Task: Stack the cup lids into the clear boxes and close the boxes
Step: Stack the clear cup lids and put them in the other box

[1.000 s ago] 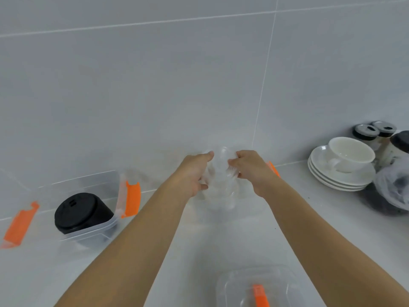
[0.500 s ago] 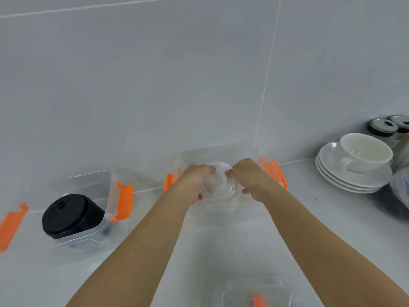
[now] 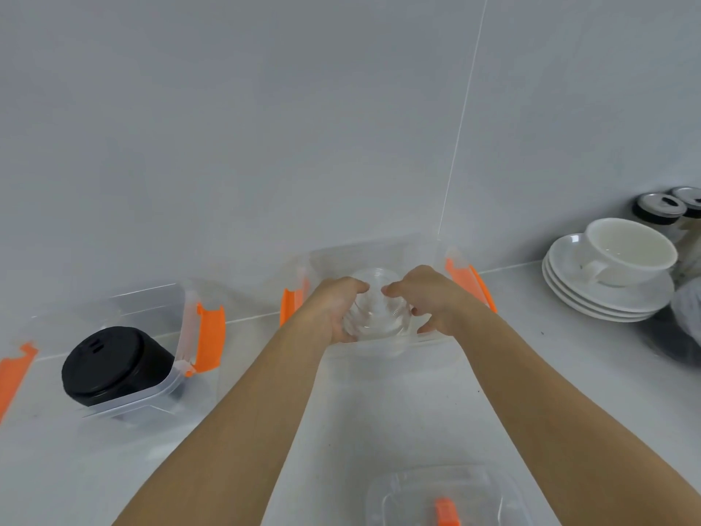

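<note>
A stack of clear cup lids (image 3: 375, 309) sits low inside a clear box (image 3: 383, 256) with orange latches against the wall. My left hand (image 3: 333, 309) grips the stack's left side and my right hand (image 3: 428, 298) grips its right side, both reaching into the box. A second clear box (image 3: 151, 309) at the left holds a stack of black cup lids (image 3: 110, 364). A clear box lid (image 3: 447, 495) with an orange latch lies at the bottom edge.
A white cup (image 3: 626, 250) rests on stacked white saucers (image 3: 607, 298) at the right. Behind them stand two jars with metal tops (image 3: 662, 206). A loose orange latch (image 3: 13, 373) shows at the far left. A tiled wall closes the back.
Both hands have lowered the clear lid stack from above the box down into it. The view has shifted, so the box and its latches now show around the hands.
</note>
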The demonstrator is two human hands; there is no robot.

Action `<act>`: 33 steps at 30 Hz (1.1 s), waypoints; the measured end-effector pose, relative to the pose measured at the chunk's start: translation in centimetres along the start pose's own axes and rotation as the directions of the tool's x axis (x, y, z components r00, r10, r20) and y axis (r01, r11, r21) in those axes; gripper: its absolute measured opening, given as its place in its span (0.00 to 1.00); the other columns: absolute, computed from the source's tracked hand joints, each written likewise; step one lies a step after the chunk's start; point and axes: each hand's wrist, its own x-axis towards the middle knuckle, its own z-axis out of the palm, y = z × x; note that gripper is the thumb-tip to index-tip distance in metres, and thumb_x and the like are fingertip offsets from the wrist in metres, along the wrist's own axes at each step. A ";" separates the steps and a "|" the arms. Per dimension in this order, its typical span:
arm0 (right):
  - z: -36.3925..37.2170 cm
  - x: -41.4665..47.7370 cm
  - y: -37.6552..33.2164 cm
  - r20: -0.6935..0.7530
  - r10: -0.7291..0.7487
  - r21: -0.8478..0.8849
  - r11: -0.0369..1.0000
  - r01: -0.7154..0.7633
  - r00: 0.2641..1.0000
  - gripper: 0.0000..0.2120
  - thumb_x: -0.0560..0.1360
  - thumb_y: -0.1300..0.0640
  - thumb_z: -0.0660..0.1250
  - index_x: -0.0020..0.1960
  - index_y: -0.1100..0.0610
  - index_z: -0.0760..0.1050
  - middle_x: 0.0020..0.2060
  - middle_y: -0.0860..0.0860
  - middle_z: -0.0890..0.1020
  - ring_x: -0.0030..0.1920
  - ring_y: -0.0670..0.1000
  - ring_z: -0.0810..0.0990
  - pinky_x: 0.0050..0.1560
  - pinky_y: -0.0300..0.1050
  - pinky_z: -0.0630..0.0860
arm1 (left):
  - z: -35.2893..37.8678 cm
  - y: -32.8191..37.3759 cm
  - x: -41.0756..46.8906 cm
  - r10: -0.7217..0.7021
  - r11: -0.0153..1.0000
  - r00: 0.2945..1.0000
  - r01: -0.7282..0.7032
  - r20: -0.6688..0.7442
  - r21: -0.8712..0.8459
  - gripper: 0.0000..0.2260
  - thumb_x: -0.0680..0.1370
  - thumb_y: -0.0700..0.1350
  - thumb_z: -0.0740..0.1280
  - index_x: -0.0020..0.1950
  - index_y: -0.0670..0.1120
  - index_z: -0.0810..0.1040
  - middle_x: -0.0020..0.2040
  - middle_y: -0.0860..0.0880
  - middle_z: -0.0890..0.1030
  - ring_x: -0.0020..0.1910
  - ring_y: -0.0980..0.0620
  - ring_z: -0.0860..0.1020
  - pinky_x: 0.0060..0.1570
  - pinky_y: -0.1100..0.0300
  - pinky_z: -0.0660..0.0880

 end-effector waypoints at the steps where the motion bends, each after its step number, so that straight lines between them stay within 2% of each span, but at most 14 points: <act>1: 0.0 -0.1 0.0 -0.003 0.001 0.004 1.000 -0.001 1.000 0.22 0.75 0.54 0.66 0.65 0.61 0.68 0.59 0.56 0.73 0.55 0.57 0.73 0.44 0.50 0.73 | 0.1 -0.1 -0.1 0.004 1.000 1.000 -0.004 -0.009 0.003 0.19 0.77 0.42 0.64 0.68 0.44 0.69 0.67 0.44 0.70 0.58 0.43 0.74 0.53 0.44 0.76; 3: 0.0 0.1 0.1 -0.011 0.001 0.015 1.000 -0.001 1.000 0.23 0.75 0.53 0.66 0.66 0.61 0.67 0.61 0.56 0.73 0.57 0.57 0.74 0.43 0.50 0.74 | 0.2 -0.2 0.1 0.023 1.000 0.999 -0.023 -0.044 -0.001 0.19 0.76 0.42 0.65 0.67 0.44 0.70 0.67 0.44 0.70 0.62 0.42 0.73 0.58 0.43 0.75; 6: -0.1 0.3 0.3 -0.024 0.009 0.035 0.999 -0.008 1.000 0.25 0.74 0.54 0.66 0.68 0.61 0.66 0.65 0.55 0.71 0.65 0.59 0.71 0.55 0.57 0.72 | 0.3 -0.2 0.5 0.068 0.998 0.995 -0.068 -0.074 0.002 0.12 0.76 0.42 0.65 0.59 0.44 0.72 0.57 0.46 0.72 0.54 0.45 0.73 0.58 0.47 0.75; 7: -0.1 0.3 0.3 -0.027 0.013 0.039 0.999 -0.012 1.000 0.25 0.74 0.54 0.66 0.68 0.60 0.65 0.66 0.55 0.70 0.66 0.58 0.70 0.57 0.58 0.72 | 0.3 -0.2 0.5 0.074 0.997 0.994 -0.074 -0.076 0.004 0.12 0.76 0.42 0.65 0.59 0.44 0.72 0.56 0.46 0.72 0.55 0.45 0.74 0.59 0.48 0.75; 10: -0.1 0.3 0.3 -0.032 0.013 0.039 0.999 -0.011 0.999 0.25 0.74 0.54 0.66 0.68 0.60 0.65 0.66 0.55 0.70 0.66 0.58 0.70 0.56 0.57 0.72 | 0.4 -0.2 0.5 0.061 0.998 0.996 -0.061 -0.062 0.005 0.17 0.76 0.42 0.66 0.65 0.44 0.71 0.62 0.45 0.73 0.63 0.44 0.74 0.60 0.48 0.74; 12: -0.1 0.3 0.3 -0.035 0.007 0.030 1.000 -0.006 0.999 0.25 0.75 0.54 0.66 0.68 0.60 0.65 0.66 0.55 0.71 0.66 0.58 0.70 0.55 0.56 0.71 | 0.3 -0.2 0.5 0.060 0.998 0.996 -0.060 -0.060 0.002 0.18 0.76 0.42 0.66 0.66 0.44 0.70 0.66 0.44 0.73 0.64 0.43 0.73 0.60 0.47 0.74; 16: 0.0 0.4 0.3 -0.040 0.003 0.034 0.999 -0.001 0.999 0.24 0.75 0.55 0.65 0.68 0.61 0.65 0.66 0.56 0.71 0.66 0.58 0.70 0.58 0.57 0.70 | 0.3 -0.3 0.7 0.053 0.999 0.997 -0.053 -0.050 0.003 0.19 0.76 0.43 0.66 0.66 0.45 0.70 0.67 0.45 0.72 0.63 0.44 0.74 0.59 0.48 0.74; 21: 0.0 0.5 0.3 -0.044 0.007 0.043 0.999 -0.006 0.999 0.25 0.75 0.55 0.66 0.69 0.61 0.64 0.67 0.56 0.70 0.66 0.58 0.70 0.59 0.57 0.70 | 0.3 -0.3 0.8 0.055 0.998 0.996 -0.055 -0.065 0.011 0.22 0.75 0.45 0.66 0.69 0.46 0.69 0.68 0.45 0.73 0.65 0.44 0.73 0.63 0.43 0.71; 23: 0.0 0.4 0.3 -0.045 0.011 0.040 0.999 -0.009 0.999 0.25 0.75 0.55 0.66 0.68 0.61 0.64 0.66 0.56 0.70 0.65 0.58 0.70 0.57 0.57 0.71 | 0.4 -0.4 0.9 0.047 0.999 0.997 -0.046 -0.060 0.023 0.22 0.75 0.46 0.66 0.68 0.46 0.69 0.66 0.45 0.74 0.61 0.45 0.75 0.62 0.45 0.72; 24: -0.1 0.3 0.2 -0.043 0.014 0.040 0.999 -0.013 0.999 0.24 0.75 0.55 0.65 0.68 0.61 0.64 0.65 0.56 0.70 0.64 0.58 0.71 0.56 0.56 0.71 | 0.4 -0.4 0.9 0.042 0.999 0.998 -0.041 -0.054 0.024 0.21 0.75 0.46 0.65 0.68 0.46 0.69 0.64 0.47 0.74 0.56 0.46 0.77 0.58 0.48 0.73; 27: -0.4 0.2 0.0 -0.030 0.030 0.050 0.998 -0.029 0.999 0.24 0.76 0.54 0.65 0.68 0.60 0.63 0.65 0.56 0.69 0.59 0.58 0.70 0.57 0.57 0.71 | 0.3 -0.2 1.0 0.032 0.999 0.999 -0.031 -0.042 0.023 0.18 0.78 0.45 0.63 0.68 0.45 0.68 0.52 0.47 0.71 0.36 0.51 0.71 0.36 0.57 0.71; 28: -0.5 0.2 0.0 -0.025 0.038 0.054 0.998 -0.036 0.999 0.24 0.76 0.54 0.65 0.68 0.60 0.63 0.66 0.57 0.69 0.62 0.59 0.70 0.59 0.58 0.71 | 0.2 -0.1 0.9 0.020 0.999 0.999 -0.019 -0.042 0.026 0.18 0.79 0.46 0.63 0.68 0.45 0.68 0.47 0.46 0.71 0.35 0.51 0.70 0.35 0.58 0.69; 30: -0.8 0.3 -0.2 -0.025 0.056 0.050 0.997 -0.054 0.998 0.25 0.76 0.53 0.64 0.69 0.60 0.62 0.69 0.58 0.67 0.67 0.62 0.68 0.61 0.60 0.70 | -0.1 0.0 1.0 -0.066 0.996 0.997 0.064 -0.033 -0.056 0.19 0.78 0.48 0.65 0.66 0.43 0.68 0.41 0.45 0.69 0.41 0.45 0.72 0.41 0.55 0.71; 33: -1.1 0.5 -0.3 0.005 0.109 0.058 0.992 -0.109 0.994 0.26 0.76 0.51 0.64 0.70 0.59 0.63 0.68 0.62 0.66 0.66 0.65 0.70 0.63 0.61 0.70 | -0.5 0.5 1.2 -0.181 0.971 0.983 0.181 0.017 -0.158 0.15 0.75 0.46 0.67 0.52 0.36 0.70 0.41 0.41 0.70 0.41 0.42 0.73 0.41 0.49 0.73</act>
